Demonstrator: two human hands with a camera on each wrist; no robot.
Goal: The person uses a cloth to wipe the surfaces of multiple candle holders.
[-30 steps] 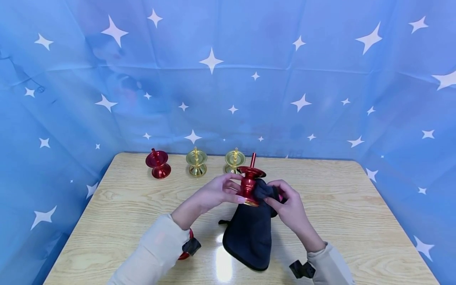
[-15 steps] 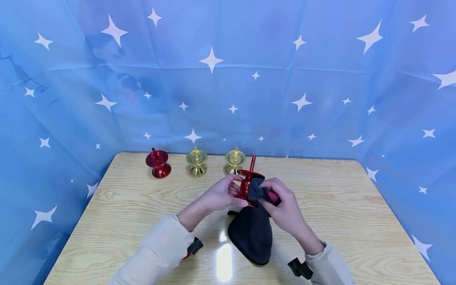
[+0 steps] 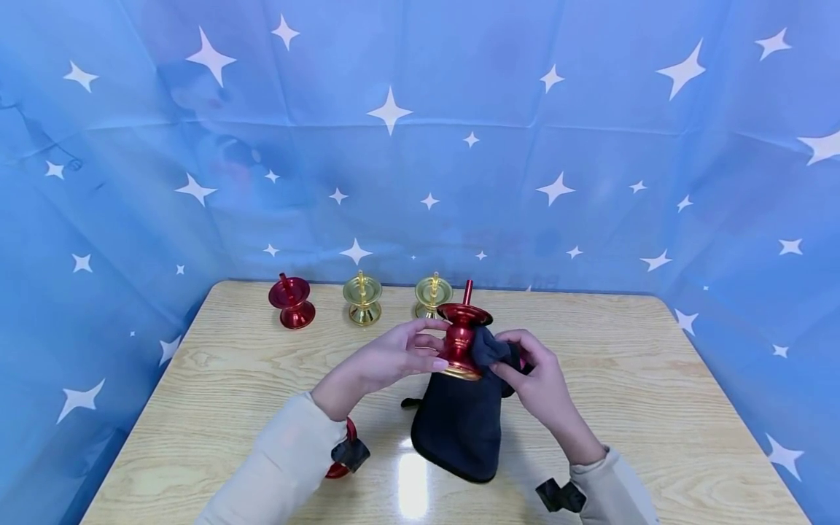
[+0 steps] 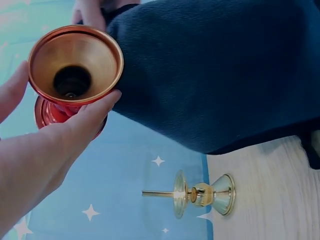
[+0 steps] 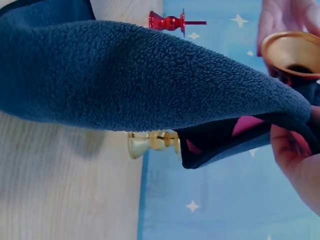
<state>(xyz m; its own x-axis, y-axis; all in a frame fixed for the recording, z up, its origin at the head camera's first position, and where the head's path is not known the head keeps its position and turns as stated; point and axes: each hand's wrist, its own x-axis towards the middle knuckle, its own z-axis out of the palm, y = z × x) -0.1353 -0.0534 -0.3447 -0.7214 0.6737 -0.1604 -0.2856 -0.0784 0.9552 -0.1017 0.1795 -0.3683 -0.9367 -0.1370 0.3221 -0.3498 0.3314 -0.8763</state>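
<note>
My left hand [image 3: 394, 354] holds a red metal candlestick [image 3: 461, 339] by its base and stem, above the table. The spike on top points up, and the left wrist view looks into its hollow gold-coloured base [image 4: 75, 65]. My right hand [image 3: 534, 375] pinches a bunched part of a dark navy cloth [image 3: 459, 430] against the candlestick's right side. The rest of the cloth hangs below; its fleecy face fills much of the right wrist view, with a pink patch [image 5: 246, 126] on its folded edge.
Along the table's back edge stand another red candlestick [image 3: 297, 306] and two gold candlesticks [image 3: 362, 299] [image 3: 432, 295], the right one partly hidden by the left hand. A further red item [image 3: 338, 471] lies partly hidden under my left wrist. A blue starry curtain rises behind the wooden table [image 3: 623, 364].
The cloth has wiped toward the candlestick's front and then back to its right side. My right hand has moved right again, and the candlestick's base now shows more.
</note>
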